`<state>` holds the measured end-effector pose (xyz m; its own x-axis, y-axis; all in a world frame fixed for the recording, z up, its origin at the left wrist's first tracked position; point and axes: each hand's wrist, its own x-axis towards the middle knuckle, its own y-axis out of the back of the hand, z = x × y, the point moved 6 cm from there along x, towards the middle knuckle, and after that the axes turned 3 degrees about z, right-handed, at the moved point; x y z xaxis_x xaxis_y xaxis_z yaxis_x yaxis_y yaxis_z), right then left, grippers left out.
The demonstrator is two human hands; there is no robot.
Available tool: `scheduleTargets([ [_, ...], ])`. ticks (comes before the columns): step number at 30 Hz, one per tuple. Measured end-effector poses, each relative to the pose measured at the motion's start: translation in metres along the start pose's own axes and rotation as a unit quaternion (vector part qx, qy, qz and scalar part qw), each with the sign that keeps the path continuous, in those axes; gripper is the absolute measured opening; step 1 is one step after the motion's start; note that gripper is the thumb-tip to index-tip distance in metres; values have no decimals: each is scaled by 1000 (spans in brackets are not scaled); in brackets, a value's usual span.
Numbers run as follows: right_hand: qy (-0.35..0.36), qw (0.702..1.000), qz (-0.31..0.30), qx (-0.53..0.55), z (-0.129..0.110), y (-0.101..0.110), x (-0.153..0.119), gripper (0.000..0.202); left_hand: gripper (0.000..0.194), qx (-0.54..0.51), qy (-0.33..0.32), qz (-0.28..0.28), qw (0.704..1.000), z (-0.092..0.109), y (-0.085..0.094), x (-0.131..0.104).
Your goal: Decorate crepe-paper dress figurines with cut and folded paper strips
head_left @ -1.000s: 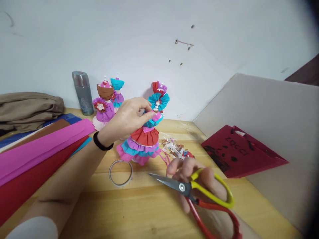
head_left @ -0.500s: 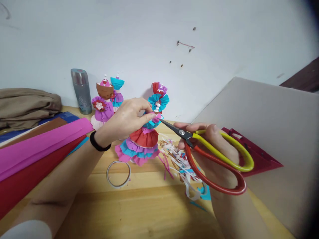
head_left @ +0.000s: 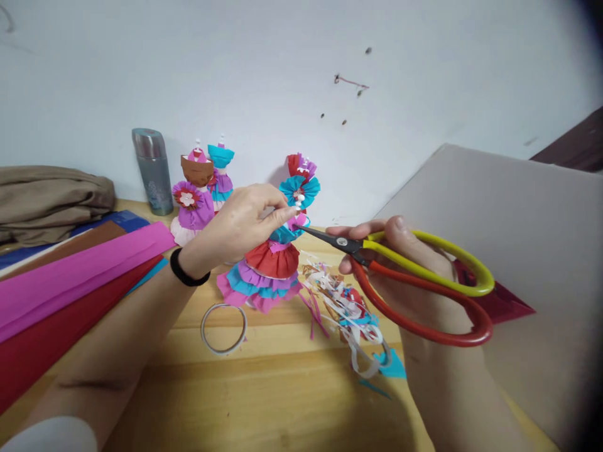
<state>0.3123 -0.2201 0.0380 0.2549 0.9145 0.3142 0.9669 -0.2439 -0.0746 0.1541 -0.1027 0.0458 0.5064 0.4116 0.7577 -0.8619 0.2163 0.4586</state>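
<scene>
A paper dress figure [head_left: 272, 260] with ruffled red, purple, blue and pink tiers stands on the wooden table. Pinched at its top, beside the white beads, is my left hand [head_left: 254, 216]; I cannot make out what lies between the fingertips. My right hand [head_left: 409, 263] holds scissors [head_left: 351, 243] with one yellow and one red handle. Their black blades look closed, and the tip points left at the pink and blue bodice, just below my left fingertips. Behind the figure stands another one with a blue rosette [head_left: 299, 192].
Two more dress figures [head_left: 192, 210] and a steel flask [head_left: 153, 171] stand at the back left, beside folded coloured paper [head_left: 85, 270] and brown cloth [head_left: 51, 198]. A tape ring [head_left: 204, 329] lies in front. Paper scraps [head_left: 351, 311] and a grey board [head_left: 509, 232] are at right.
My right hand has turned the scissors flatter, with the handles moved up and to the right and the tip slightly lower left. My left hand has barely moved.
</scene>
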Motion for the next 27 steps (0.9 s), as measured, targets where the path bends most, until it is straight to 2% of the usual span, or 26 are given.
scheduleTargets([
  [6, -23, 999, 15, -27, -8, 2, 10, 29, 24, -2, 6, 4, 1000, 0, 0, -1],
  [21, -52, 997, -24, -49, -13, -4, 15, 28, 20, 10, 21, 22, 1000, -1, -2, -1],
  [27, -7, 998, -19, -55, -20, -1, 12, 30, 20, -5, 20, 15, 1000, -1, -2, -1],
])
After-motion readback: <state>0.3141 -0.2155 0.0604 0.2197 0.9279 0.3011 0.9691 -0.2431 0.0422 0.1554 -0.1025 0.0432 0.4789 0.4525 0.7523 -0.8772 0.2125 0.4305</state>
